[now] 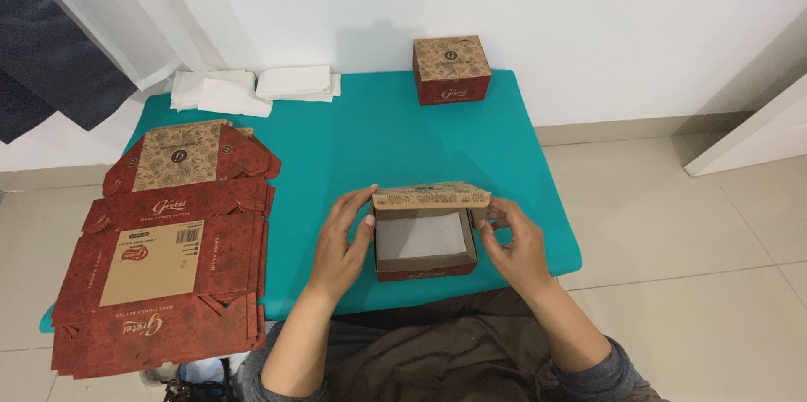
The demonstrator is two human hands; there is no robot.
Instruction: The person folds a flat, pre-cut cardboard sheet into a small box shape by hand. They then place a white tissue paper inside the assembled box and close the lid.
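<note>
Hands: left hand (340, 244) pressed flat-fingered against the left wall of the small red-and-tan cardboard box (425, 234); right hand (513, 242) pinched a side flap at its right edge. Both were in contact, neither closed into a fist.
Box between hands: stood upright on the teal table cover (378, 146), walls formed, lid raised at the far side, not yet shut.
Inside box: white paper liner (420, 236) lay on the floor; nothing else showed in it.
Judged progress: body folded and lined; side flap and lid looked left to tuck.
Left of the left hand: stack of flat red printed carton blanks (168, 242), unfolded, many remaining.
Beyond the hands: one closed red-and-tan box (451, 70) at the far table edge, apparently finished.
Far left: pile of white paper sheets (252, 87).
Hard to tell: number of blanks; right fingertips partly hidden behind the flap; stack's near end cut off.
</note>
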